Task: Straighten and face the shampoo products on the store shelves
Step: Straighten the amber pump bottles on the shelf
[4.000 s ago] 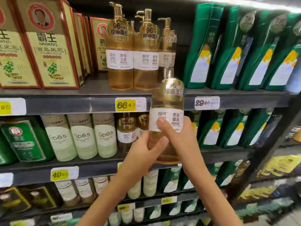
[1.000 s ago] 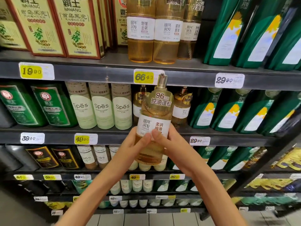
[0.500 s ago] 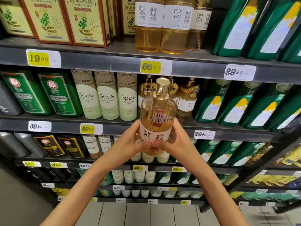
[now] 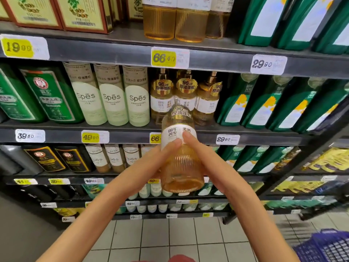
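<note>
I hold an amber pump bottle of shampoo (image 4: 180, 167) with a white label between both hands, in front of the second shelf. Its top tilts away from me toward the shelf, its base toward me. My left hand (image 4: 151, 165) grips its left side, thumb on the label. My right hand (image 4: 209, 167) grips its right side, thumb also on the label. Directly behind it stand three matching amber bottles (image 4: 186, 97) on the second shelf (image 4: 120, 136), labels facing out.
Pale green Spes bottles (image 4: 112, 97) stand left of the amber ones, dark green bottles (image 4: 51, 95) further left, green pouches (image 4: 264, 103) to the right. More amber bottles (image 4: 175, 19) sit on the shelf above. A blue basket (image 4: 326, 246) is at lower right on the tiled floor.
The view has dropped lower along the shelves. The bottle has tipped from pointing toward me to leaning away toward the second shelf, and both hands still hold it.
</note>
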`<state>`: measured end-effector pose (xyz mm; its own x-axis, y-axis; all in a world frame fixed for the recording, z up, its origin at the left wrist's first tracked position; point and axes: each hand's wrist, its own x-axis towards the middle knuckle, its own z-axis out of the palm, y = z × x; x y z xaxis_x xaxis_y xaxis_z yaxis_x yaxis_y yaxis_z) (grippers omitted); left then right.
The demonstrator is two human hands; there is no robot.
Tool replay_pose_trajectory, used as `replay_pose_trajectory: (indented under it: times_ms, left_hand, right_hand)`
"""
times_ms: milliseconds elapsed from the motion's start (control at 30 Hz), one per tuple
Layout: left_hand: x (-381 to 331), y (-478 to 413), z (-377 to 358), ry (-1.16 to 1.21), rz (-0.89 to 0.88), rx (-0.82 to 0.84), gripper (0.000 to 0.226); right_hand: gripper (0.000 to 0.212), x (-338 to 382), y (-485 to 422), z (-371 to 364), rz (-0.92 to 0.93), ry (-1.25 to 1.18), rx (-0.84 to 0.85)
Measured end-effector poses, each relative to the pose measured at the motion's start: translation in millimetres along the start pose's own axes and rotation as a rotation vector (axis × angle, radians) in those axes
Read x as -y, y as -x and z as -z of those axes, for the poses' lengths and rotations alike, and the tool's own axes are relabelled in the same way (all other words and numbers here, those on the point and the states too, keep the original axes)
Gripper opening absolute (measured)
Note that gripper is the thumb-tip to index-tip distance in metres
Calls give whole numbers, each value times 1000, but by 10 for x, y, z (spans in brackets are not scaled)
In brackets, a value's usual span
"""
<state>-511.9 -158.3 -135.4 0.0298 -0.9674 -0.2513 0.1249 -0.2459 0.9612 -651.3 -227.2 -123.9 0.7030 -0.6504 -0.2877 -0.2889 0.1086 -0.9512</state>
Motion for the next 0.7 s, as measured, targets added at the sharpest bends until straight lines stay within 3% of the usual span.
replay_pose_trajectory:
  times_ms: [133,233,400,567,700]
  left_hand:
    - [55,32,-10,-191,-202,-89,45]
    - [-122,89,-10,-284,-387,-52,49]
    - [-705,-216,-65,-282,-538,-37,30]
    - [-1194,-492,-136,-405,-633,10,49]
    - [-1463,-681,-251,-502,-741,-52,24]
  right_hand:
    - [83,-131,81,3,136,60,-36]
    - [74,-110,228,97,273,-23,-61]
    - [61,374,10,244,470,-172,-355]
    - [72,785,-172,457,523,-215,-521]
    - [73,1076,-241,722,551,-258,-514]
